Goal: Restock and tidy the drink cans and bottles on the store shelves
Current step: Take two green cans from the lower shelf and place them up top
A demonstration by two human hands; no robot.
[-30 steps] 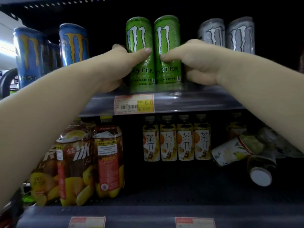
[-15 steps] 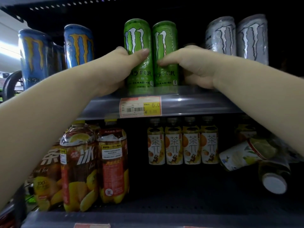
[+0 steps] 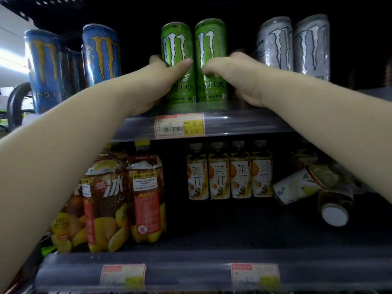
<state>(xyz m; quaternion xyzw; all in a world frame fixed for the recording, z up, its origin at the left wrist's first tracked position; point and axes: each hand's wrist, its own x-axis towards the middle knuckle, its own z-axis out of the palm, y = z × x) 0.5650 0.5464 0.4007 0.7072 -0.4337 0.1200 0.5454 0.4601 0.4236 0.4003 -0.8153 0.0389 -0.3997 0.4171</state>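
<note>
Two tall green cans stand side by side at the front of the upper shelf (image 3: 244, 124). My left hand (image 3: 157, 81) grips the left green can (image 3: 177, 45), thumb across its front and fingers round its left side. My right hand (image 3: 239, 75) grips the right green can (image 3: 210, 43) the same way from the right. Blue cans (image 3: 99, 52) stand to the left, silver cans (image 3: 294, 43) to the right.
On the lower shelf (image 3: 191, 270) stand large iced-tea bottles (image 3: 127, 198) at the left and a row of small tea bottles (image 3: 229, 177) in the middle. At the right, toppled bottles (image 3: 301, 185) lie on their sides. Price tags hang on both shelf rails.
Both hands keep their grip on the green cans. The two cans have slid slightly back and closer together on the shelf, and the view has shifted a little.
</note>
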